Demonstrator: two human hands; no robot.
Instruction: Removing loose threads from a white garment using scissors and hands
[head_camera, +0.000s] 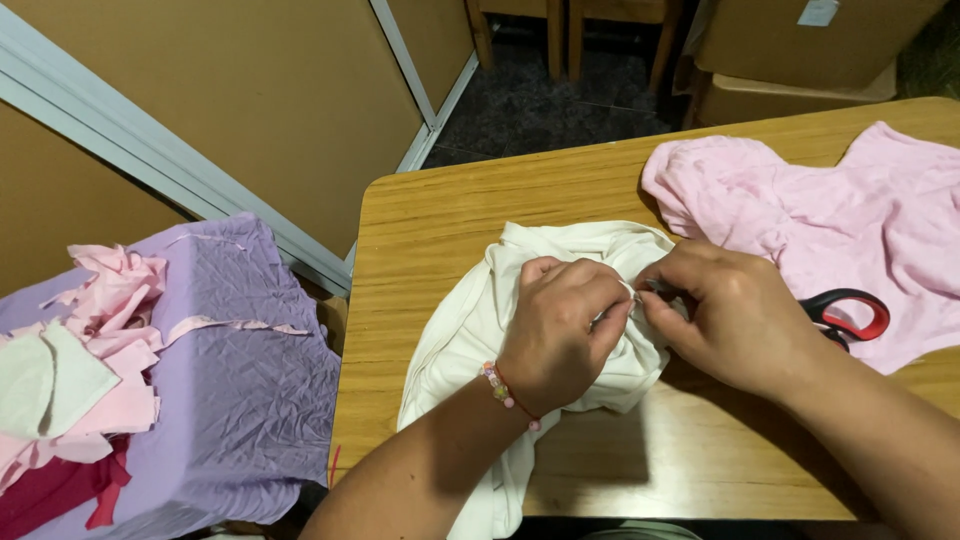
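A cream-white cloth (480, 310) lies bunched on the wooden table (450, 210). My left hand (562, 325), with a beaded bracelet on its wrist, pinches a fold of that cloth near its middle. My right hand (735, 315) pinches the same fold from the right, fingertips almost touching the left hand's. Both hands rest on top of the cloth. What lies between the fingertips is too small to tell.
A pink garment (850, 215) is spread at the table's right, with red-and-black scissors (850, 315) lying on it behind my right hand. Left of the table stands a surface draped in lilac cloth (240, 380) with pink, white and red scraps (90, 370). Cardboard boxes (800, 50) sit beyond.
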